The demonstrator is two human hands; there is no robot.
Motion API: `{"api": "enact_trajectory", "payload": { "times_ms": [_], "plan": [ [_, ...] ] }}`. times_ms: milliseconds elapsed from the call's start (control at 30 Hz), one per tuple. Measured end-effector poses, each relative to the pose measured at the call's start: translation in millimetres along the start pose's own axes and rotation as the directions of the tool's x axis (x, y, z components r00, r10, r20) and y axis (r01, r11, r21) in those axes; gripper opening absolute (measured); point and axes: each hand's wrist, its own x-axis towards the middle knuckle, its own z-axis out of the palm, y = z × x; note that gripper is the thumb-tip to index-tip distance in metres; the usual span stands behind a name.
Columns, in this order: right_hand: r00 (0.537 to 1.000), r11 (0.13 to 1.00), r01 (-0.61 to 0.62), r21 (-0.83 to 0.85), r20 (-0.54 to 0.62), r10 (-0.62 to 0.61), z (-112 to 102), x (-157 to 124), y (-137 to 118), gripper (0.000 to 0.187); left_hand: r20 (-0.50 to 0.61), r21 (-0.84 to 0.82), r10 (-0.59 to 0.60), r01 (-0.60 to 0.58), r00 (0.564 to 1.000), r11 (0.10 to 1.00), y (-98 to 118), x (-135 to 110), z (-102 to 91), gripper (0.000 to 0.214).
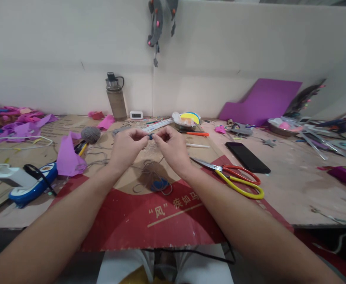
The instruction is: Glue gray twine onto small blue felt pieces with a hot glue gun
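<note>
Both my hands are raised above the middle of the table, fingertips pinched together on a small dark blue piece (151, 137). My left hand (128, 146) and my right hand (173, 148) are both closed, and what exactly the piece is I cannot make out. Grey yarn strands hang down from it to a grey and blue yarn bundle (155, 180) lying on the red cardboard (149, 221) below. A ball of grey yarn (90, 134) rests to the left of my left hand.
Yellow and red scissors (235, 177) and a black phone (247, 157) lie to the right. A water bottle (116, 96) stands at the back wall. Pink and purple scraps (19, 122) litter the left; a blue and white device (32, 185) lies near the front left edge.
</note>
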Motion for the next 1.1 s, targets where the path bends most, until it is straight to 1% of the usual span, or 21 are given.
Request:
{"api": "enact_trajectory", "payload": {
  "times_ms": [100,267,400,533,600,700,800,900,1033,1100],
  "plan": [
    [1.0,1.0,-0.012,0.007,-0.01,0.012,0,0,0,0.016,0.019,-0.071,-0.034,0.036,0.999,0.997,5,-1,0.3,0.013],
    [0.999,1.0,-0.018,0.023,-0.029,0.018,-1,1,0,0.015,0.052,-0.133,-0.068,0.074,0.996,0.988,10,-2,0.3,0.015],
    [0.999,0.999,-0.021,0.035,-0.032,0.022,-1,1,0,0.016,0.08,-0.189,-0.069,0.083,0.994,0.978,5,-1,1.2,0.02],
    [0.999,0.997,-0.037,0.067,-0.024,0.039,0,0,-1,0.017,0.085,-0.334,-0.093,0.116,0.992,0.936,-2,1,4.5,0.02],
    [0.998,0.992,-0.057,0.111,-0.018,0.06,1,0,-1,0.017,0.092,-0.41,-0.103,0.132,0.99,0.903,-4,2,6.2,0.018],
    [0.995,0.974,-0.103,0.204,0.017,0.101,1,1,-1,0.013,0.117,-0.484,-0.123,0.165,0.985,0.859,-4,3,7.2,0.015],
    [0.988,0.955,-0.144,0.261,0.1,0.122,2,1,0,0.013,0.15,-0.51,-0.144,0.201,0.978,0.837,-5,3,6.9,0.014],
    [0.985,0.943,-0.155,0.295,0.12,0.125,3,1,2,0.013,0.206,-0.534,-0.171,0.257,0.964,0.805,-5,2,5.9,0.015],
    [0.974,0.911,-0.227,0.345,0.108,0.201,3,2,6,0.015,0.343,-0.593,-0.212,0.386,0.915,0.706,0,3,3.0,0.017],
    [0.966,0.89,-0.258,0.376,0.114,0.232,2,2,8,0.016,0.376,-0.61,-0.231,0.427,0.898,0.668,3,4,1.7,0.021]
  ]
}}
